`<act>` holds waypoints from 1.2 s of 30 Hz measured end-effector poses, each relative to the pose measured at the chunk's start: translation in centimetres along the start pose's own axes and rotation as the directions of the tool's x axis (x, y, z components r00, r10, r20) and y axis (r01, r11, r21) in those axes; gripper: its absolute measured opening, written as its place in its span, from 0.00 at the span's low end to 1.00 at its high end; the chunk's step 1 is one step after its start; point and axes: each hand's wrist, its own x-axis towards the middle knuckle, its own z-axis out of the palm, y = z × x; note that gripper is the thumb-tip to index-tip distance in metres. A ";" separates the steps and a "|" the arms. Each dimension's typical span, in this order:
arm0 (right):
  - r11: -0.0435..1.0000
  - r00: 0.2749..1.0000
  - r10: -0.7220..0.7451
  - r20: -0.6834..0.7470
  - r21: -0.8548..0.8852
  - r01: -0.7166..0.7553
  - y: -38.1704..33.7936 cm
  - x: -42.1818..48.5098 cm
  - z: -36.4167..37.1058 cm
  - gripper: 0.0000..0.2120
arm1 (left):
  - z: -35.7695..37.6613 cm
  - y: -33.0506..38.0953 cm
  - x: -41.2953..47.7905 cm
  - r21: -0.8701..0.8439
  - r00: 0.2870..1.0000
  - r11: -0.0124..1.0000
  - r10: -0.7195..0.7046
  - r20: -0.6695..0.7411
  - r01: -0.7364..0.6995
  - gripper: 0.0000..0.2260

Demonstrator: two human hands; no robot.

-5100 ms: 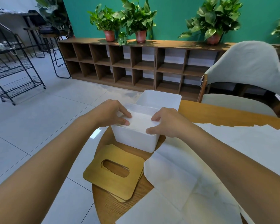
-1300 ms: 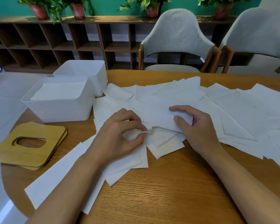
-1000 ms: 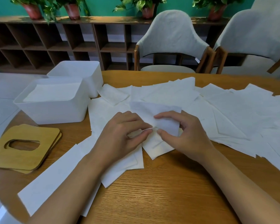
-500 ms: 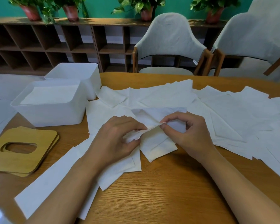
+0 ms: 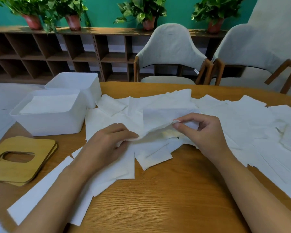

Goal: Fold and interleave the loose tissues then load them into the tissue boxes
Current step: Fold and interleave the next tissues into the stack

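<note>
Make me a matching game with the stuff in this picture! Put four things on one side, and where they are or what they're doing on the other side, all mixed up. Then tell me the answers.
Things:
1. near tissue box
2. wooden lids
3. right hand
4. potted plants

Places or states:
A. in a row on top of the shelf
B. pinching a lifted tissue
C. has a stack of tissues inside
D. piled flat near the left edge of the table

Pairs: 1-C, 2-D, 3-B, 4-A.
</note>
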 end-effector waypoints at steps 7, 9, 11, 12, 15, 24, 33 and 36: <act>0.997 0.994 0.066 -0.090 0.040 -0.063 0.6 -0.1 -2.2 0.04 | -0.2 2.8 1.9 -0.082 0.978 0.990 -0.097 0.185 0.113 0.24; 0.997 0.993 0.070 -0.099 0.043 -0.066 0.6 -0.1 -2.0 0.05 | 0.2 3.9 3.5 -0.144 0.984 0.983 -0.088 0.156 0.111 0.21; 0.996 0.990 0.079 -0.120 0.057 -0.073 0.7 -0.1 -2.0 0.06 | 0.8 4.6 4.9 -0.239 0.991 0.966 -0.079 0.105 0.103 0.12; 0.995 0.987 0.089 -0.136 0.066 -0.081 0.8 -0.1 -2.0 0.05 | 1.1 4.8 5.4 -0.284 0.992 0.952 -0.096 0.083 0.116 0.09; 0.990 0.979 0.127 -0.156 0.075 -0.117 1.2 -0.1 -2.3 0.03 | 1.8 4.8 5.9 -0.456 0.967 0.853 -0.235 0.096 0.253 0.05; 0.992 0.996 0.089 0.002 0.086 -0.089 0.9 -0.3 -2.5 0.05 | 1.7 4.4 5.8 -0.664 0.949 0.695 -0.305 0.075 0.276 0.05; 0.985 0.976 0.168 0.138 0.017 -0.172 -0.2 -0.9 -1.2 0.08 | 1.6 4.6 5.9 -0.586 0.951 0.749 -0.223 0.216 0.308 0.06; 0.980 0.970 0.180 0.164 0.050 -0.190 -0.1 -1.3 -0.9 0.09 | 1.8 4.6 5.8 -0.625 0.950 0.723 -0.292 0.112 0.296 0.03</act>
